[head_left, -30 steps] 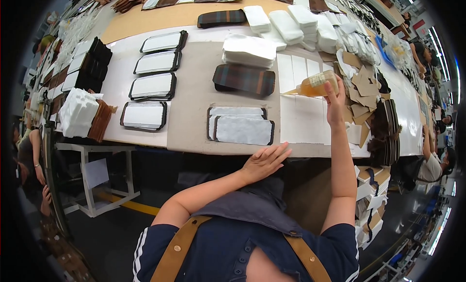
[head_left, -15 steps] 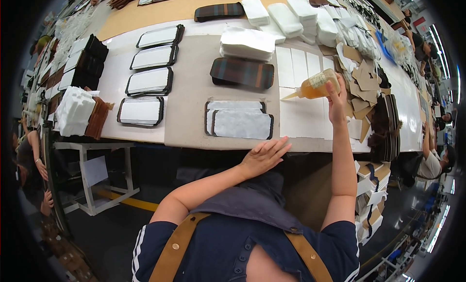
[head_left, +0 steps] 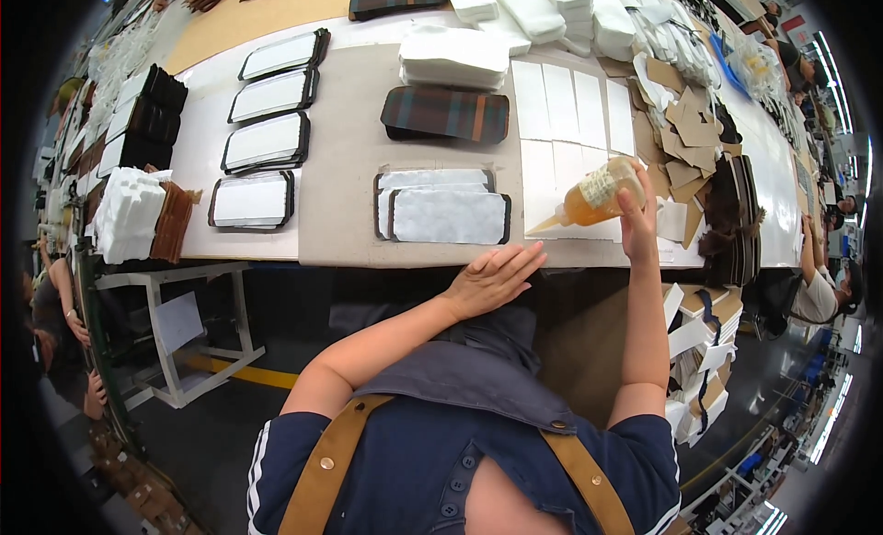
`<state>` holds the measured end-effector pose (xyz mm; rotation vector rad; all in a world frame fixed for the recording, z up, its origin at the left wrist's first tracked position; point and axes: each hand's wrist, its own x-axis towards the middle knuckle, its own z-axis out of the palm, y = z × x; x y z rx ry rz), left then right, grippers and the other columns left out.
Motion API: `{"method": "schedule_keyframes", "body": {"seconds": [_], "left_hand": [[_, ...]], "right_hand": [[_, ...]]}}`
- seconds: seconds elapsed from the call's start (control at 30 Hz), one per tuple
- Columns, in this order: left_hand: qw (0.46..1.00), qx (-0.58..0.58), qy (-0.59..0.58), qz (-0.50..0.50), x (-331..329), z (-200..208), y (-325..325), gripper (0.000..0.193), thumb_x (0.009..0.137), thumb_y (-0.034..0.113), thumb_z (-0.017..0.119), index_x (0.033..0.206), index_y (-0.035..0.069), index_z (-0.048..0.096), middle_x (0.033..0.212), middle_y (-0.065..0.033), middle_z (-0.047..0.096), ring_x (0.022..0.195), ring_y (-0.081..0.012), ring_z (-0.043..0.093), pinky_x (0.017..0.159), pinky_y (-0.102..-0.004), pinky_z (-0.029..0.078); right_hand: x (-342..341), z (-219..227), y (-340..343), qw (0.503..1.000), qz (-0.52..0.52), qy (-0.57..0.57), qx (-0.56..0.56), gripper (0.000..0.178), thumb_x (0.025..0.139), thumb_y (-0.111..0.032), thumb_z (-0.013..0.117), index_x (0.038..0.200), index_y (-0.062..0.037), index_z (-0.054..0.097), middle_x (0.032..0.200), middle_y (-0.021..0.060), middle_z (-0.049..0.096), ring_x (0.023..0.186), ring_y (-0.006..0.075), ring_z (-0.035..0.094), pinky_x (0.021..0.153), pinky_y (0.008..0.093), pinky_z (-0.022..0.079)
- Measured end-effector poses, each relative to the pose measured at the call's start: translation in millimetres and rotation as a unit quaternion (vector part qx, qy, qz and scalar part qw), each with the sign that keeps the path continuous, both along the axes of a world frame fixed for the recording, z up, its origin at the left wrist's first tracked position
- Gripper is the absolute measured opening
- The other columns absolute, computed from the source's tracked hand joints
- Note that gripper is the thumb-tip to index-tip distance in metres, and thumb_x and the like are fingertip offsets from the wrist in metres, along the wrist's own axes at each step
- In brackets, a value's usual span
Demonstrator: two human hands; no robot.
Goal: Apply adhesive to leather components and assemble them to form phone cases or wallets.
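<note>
My right hand (head_left: 638, 220) is wrapped round a squeeze bottle (head_left: 595, 196) of amber liquid with a pointed nozzle. The bottle is tilted, its tip down and left, at or just above the white rectangular pieces (head_left: 578, 112) laid out in rows. At the table's front edge my left hand (head_left: 497, 279) lies flat, fingers stretched and holding nothing. Just beyond it are overlapping dark-edged panels with pale grey faces (head_left: 449, 217). A plaid stack of panels (head_left: 445, 115) lies farther back, in front of a pile of white pads (head_left: 454, 55).
White-topped dark panel stacks (head_left: 266, 141) form a column on the left. White and brown bundles (head_left: 133, 215) stand at the left edge. Cardboard scraps (head_left: 690, 130) and dark brown strips (head_left: 733, 218) lie right. Other people work at the far sides.
My right hand has brought the bottle lower, its nozzle nearer the front edge of the white pieces. The view has shifted slightly; my left hand stays by the table edge.
</note>
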<state>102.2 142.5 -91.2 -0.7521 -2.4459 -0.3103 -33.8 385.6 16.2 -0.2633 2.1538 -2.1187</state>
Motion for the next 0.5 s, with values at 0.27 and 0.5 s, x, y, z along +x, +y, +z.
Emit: {"method": "schedule_keyframes", "body": {"seconds": [0.27,0.5], "left_hand": [[0.995,0.059,0.029,-0.081,-2.0,-21.5,-7.4,0.047,0.096,0.039,0.062,0.140,0.027,0.058,0.149,0.0064,0.050,0.134,-0.0110,0.043,0.112,-0.0336,0.024],[0.999,0.032,0.003,-0.007,1.2,-9.5,5.2,0.052,0.093,0.041,0.064,0.141,0.024,0.057,0.154,0.0063,0.047,0.129,-0.0123,0.043,0.109,-0.0320,0.026]], "right_hand": [[-27.1,-19.5,21.9,0.969,-0.121,-0.043,-0.211,0.069,0.097,-0.051,0.064,0.143,-0.0012,0.046,0.130,0.0143,0.063,0.121,0.0267,0.062,0.105,0.0395,0.048],[-74.6,-2.7,11.6,0.983,-0.146,0.049,-0.094,0.057,0.093,-0.040,0.076,0.131,-0.0048,0.052,0.119,0.0061,0.062,0.108,0.0148,0.063,0.094,0.0321,0.054]]}}
